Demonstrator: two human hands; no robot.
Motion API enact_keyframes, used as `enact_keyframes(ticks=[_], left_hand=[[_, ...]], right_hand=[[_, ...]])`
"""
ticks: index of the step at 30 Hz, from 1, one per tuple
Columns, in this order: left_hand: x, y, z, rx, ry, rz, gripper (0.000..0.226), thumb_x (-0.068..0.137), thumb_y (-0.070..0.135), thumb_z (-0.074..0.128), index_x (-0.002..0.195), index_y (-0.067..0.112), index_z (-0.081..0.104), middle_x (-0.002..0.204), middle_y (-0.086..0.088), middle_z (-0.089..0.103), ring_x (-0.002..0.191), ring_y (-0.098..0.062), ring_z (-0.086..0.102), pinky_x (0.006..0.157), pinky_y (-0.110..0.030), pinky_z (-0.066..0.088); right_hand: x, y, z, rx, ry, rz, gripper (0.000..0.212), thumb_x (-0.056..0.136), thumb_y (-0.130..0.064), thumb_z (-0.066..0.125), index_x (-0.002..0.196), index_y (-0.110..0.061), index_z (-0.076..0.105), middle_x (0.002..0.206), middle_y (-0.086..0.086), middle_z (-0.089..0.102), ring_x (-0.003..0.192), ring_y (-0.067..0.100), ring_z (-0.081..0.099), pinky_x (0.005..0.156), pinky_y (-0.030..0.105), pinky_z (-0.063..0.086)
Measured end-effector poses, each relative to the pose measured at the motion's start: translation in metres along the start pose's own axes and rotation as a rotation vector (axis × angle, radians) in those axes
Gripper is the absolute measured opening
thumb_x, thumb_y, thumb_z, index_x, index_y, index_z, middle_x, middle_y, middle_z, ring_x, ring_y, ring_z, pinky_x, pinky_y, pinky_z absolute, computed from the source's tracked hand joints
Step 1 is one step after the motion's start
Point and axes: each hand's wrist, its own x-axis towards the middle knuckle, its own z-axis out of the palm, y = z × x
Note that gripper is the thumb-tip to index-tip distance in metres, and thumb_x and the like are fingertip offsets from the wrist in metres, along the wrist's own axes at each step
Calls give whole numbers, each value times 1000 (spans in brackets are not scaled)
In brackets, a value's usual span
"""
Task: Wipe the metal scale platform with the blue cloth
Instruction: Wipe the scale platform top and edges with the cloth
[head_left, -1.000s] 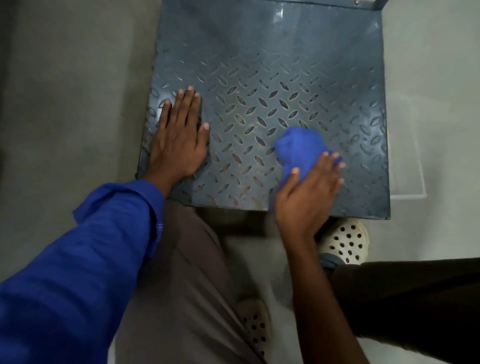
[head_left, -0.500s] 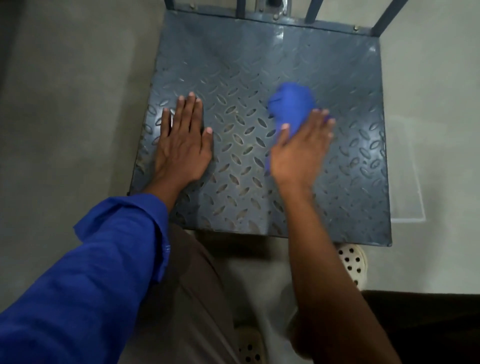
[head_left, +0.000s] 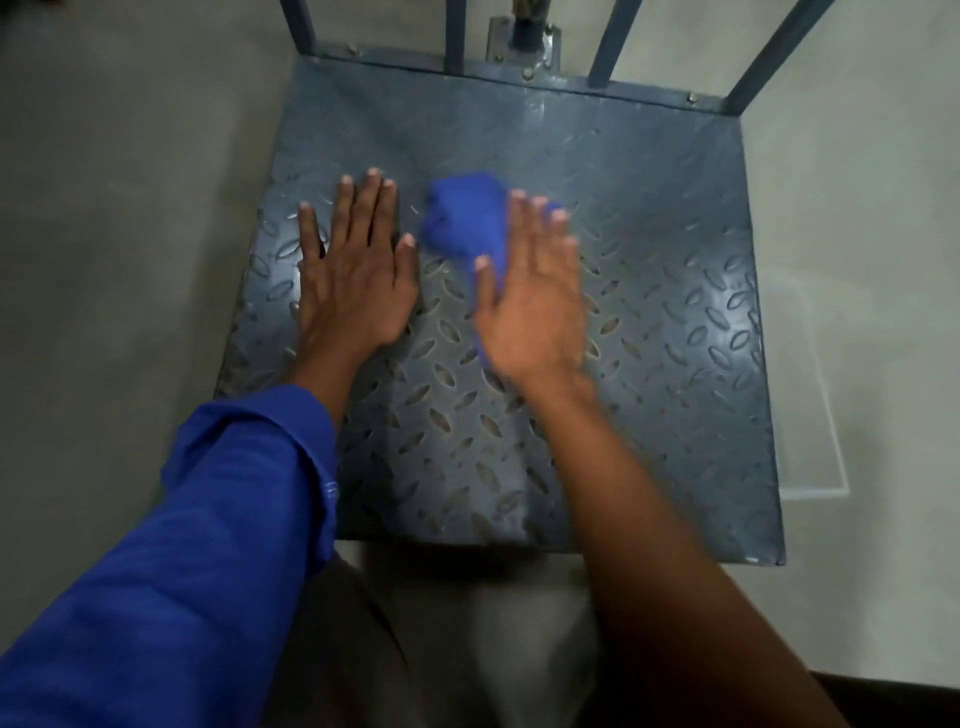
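Observation:
The metal scale platform (head_left: 675, 322) is a dark grey square plate with a raised diamond tread, lying on the floor in front of me. My left hand (head_left: 353, 280) rests flat on its left part, fingers spread, holding nothing. My right hand (head_left: 530, 296) presses the bunched blue cloth (head_left: 465, 221) against the plate near its middle; the cloth sticks out past my fingertips toward the far left, and part of it is hidden under my palm. The right hand is blurred.
Dark metal uprights (head_left: 769, 57) and a bolted post base (head_left: 524, 39) rise from the platform's far edge. Grey concrete floor (head_left: 119, 208) surrounds the plate. A pale marked rectangle (head_left: 810, 395) lies on the floor at the right. My knees fill the bottom of the view.
My right hand has slid the cloth from the platform's near edge toward the far side and leftward, close to my left hand. The left hand stayed put. The view tilted up, showing the uprights.

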Motion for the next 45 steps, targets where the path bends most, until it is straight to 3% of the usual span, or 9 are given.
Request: enact_keyframes(ticks=[2,8,13,19,24,29,34,40,45], left_hand=[[4,-1,2,-6,8,-4,64,112,40,18,171,17,6,179,-1,1,165,-22,-3,132,-56,-5],[12,2,6,-27,46,-6,64,113,45,13,171,19,7,179,1,1,165,-19,-4,132,-52,-9],[25,3,8,1,52,-23,64,112,42,14,170,17,7,179,-2,4,165,-21,-1,132,-56,-5],[25,2,11,-30,99,-16,65,111,45,13,171,21,12,179,1,6,165,-18,-1,132,-55,-5],[25,2,11,-14,103,-13,66,110,45,12,170,17,14,179,-1,7,165,-20,1,132,-57,-3],[23,3,10,-33,109,-21,65,111,46,12,171,21,10,179,1,4,165,-18,-2,132,-55,-4],[21,2,7,-92,126,-18,66,111,44,19,168,14,23,177,-6,19,165,-23,10,133,-52,0],[-27,-35,8,-114,123,-14,75,110,54,23,169,9,18,178,-10,13,165,-25,9,134,-44,5],[-27,-37,14,-109,197,-82,80,106,56,33,167,5,23,176,-14,18,164,-28,13,133,-50,10]], right_hand=[[3,6,1,64,-77,-188,58,111,-43,32,165,-30,14,172,6,20,161,28,12,131,42,13],[70,47,-8,-26,103,390,55,110,-35,34,158,-6,35,168,16,30,158,37,22,129,46,19],[60,-7,12,15,-56,-216,52,109,-27,44,158,-8,38,165,14,36,156,31,29,129,46,25],[117,37,1,15,53,354,58,111,-32,35,162,-5,25,171,15,23,160,33,16,131,42,15],[106,15,18,85,-94,-262,58,108,-38,41,160,-12,36,166,11,35,156,30,29,129,44,24],[134,39,8,92,113,440,59,108,-32,40,160,-6,30,168,17,29,157,36,23,129,47,19],[116,-24,25,120,-107,-212,57,107,-31,45,159,-10,36,166,13,35,157,32,27,129,45,24],[120,-12,25,46,19,223,60,110,-33,35,163,-8,25,171,12,23,160,32,15,131,44,13],[124,-67,45,144,-215,-507,60,105,-38,42,159,-11,38,165,11,37,156,30,29,129,42,25]])
